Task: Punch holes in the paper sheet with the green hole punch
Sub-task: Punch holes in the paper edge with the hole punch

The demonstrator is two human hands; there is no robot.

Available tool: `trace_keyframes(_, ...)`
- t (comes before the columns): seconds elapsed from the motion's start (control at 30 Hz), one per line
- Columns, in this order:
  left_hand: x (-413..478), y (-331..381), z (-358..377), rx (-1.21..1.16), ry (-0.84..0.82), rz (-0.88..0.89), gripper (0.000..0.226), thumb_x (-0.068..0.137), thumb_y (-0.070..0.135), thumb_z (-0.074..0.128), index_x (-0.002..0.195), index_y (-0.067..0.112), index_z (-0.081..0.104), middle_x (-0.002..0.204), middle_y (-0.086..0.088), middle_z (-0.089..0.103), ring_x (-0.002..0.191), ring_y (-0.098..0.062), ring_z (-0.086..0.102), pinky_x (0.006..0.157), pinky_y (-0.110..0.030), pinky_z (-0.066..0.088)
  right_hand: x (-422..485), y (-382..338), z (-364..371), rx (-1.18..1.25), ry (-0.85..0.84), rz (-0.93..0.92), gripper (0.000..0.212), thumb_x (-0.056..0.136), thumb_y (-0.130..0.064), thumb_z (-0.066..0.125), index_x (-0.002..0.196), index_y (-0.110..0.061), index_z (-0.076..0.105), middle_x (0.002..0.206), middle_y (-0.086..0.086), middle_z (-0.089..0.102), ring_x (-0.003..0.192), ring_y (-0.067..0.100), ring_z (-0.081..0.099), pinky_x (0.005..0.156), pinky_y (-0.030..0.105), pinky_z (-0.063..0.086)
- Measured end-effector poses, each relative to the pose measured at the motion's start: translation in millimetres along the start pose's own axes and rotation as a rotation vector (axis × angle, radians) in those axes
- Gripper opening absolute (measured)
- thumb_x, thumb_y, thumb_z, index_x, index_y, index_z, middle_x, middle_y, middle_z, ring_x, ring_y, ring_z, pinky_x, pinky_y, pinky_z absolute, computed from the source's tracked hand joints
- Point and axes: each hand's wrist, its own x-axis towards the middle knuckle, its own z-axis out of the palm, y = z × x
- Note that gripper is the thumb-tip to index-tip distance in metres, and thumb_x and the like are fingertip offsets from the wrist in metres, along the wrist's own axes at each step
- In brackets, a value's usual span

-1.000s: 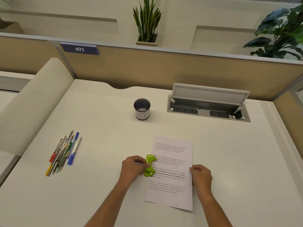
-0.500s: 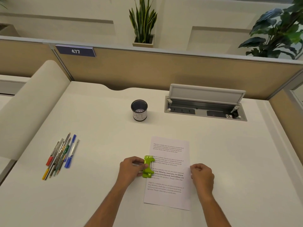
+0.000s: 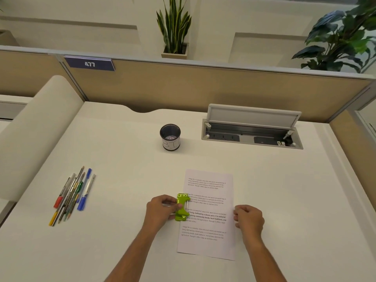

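Paper sheet [image 3: 209, 214]: we are gripping the green hole punch [image 3: 181, 207] on its left edge with our left hand [image 3: 160, 210], right hand [image 3: 249, 218] pinching the right edge; pressing down seems next.

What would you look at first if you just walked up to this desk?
The bright green plastic hole punch jumps out, sitting on the left edge of the white printed paper sheet near the front of the pale desk. The left hand grips it, and the right hand holds the sheet's right edge. Far to the left lies a bunch of coloured pens and pencils.
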Motion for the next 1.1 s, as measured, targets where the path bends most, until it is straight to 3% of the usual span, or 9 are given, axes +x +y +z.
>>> trace_keyframes(0.37, 0, 0, 2, 0.017, 0.012, -0.015, 0.017, 0.076, 0.008, 0.098, 0.083, 0.004, 0.083, 0.086, -0.019, 0.082, 0.072, -0.026, 0.082, 0.067, -0.038, 0.070, 5, 1, -5, 0.105, -0.075, 0.040, 0.012, 0.087, 0.003, 0.074, 0.082, -0.006, 0.080, 0.081, 0.016, 0.079, 0.070, 0.027, 0.070, 0.067, 0.040, 0.065)
trace_keyframes(0.57, 0, 1, 3, 0.022, 0.008, -0.007, 0.017, 0.077, 0.007, 0.097, 0.086, 0.002, 0.083, 0.089, -0.020, 0.081, 0.069, -0.020, 0.081, 0.066, -0.036, 0.069, 11, 0, -3, 0.145, -0.169, 0.062, 0.004, 0.089, 0.002, 0.079, 0.092, 0.000, 0.077, 0.081, 0.018, 0.072, 0.070, 0.030, 0.064, 0.069, 0.039, 0.061)
trace_keyframes(0.77, -2, 1, 3, 0.018, 0.008, -0.008, 0.018, 0.078, 0.008, 0.097, 0.087, 0.000, 0.083, 0.091, -0.022, 0.081, 0.068, -0.019, 0.081, 0.064, -0.032, 0.068, 13, 8, 2, 0.148, -0.162, 0.012, 0.012, 0.089, 0.005, 0.076, 0.090, -0.007, 0.075, 0.091, 0.023, 0.079, 0.079, 0.032, 0.070, 0.082, 0.062, 0.064)
trace_keyframes(0.87, -2, 1, 3, 0.011, 0.013, -0.007, 0.018, 0.078, 0.006, 0.097, 0.087, 0.000, 0.082, 0.090, -0.022, 0.081, 0.067, -0.019, 0.081, 0.063, -0.031, 0.068, 12, 11, 4, 0.164, -0.181, -0.017, 0.012, 0.092, 0.002, 0.075, 0.092, -0.009, 0.074, 0.091, 0.019, 0.081, 0.083, 0.032, 0.071, 0.089, 0.061, 0.061)
trace_keyframes(0.97, -3, 1, 3, 0.018, 0.013, -0.001, 0.018, 0.078, 0.007, 0.096, 0.087, 0.000, 0.083, 0.091, -0.021, 0.081, 0.068, -0.019, 0.080, 0.063, -0.032, 0.068, 10, 15, 5, 0.167, -0.192, -0.084, 0.015, 0.096, -0.001, 0.072, 0.098, -0.015, 0.075, 0.090, 0.011, 0.083, 0.089, 0.033, 0.075, 0.090, 0.051, 0.060)
trace_keyframes(1.1, -3, 2, 4, 0.006, 0.013, -0.003, 0.018, 0.078, 0.005, 0.096, 0.088, -0.001, 0.082, 0.092, -0.023, 0.080, 0.068, -0.021, 0.081, 0.063, -0.033, 0.068, 9, 18, 7, 0.163, -0.202, -0.125, 0.018, 0.096, 0.002, 0.071, 0.107, -0.013, 0.075, 0.094, 0.014, 0.083, 0.099, 0.042, 0.077, 0.096, 0.056, 0.061)
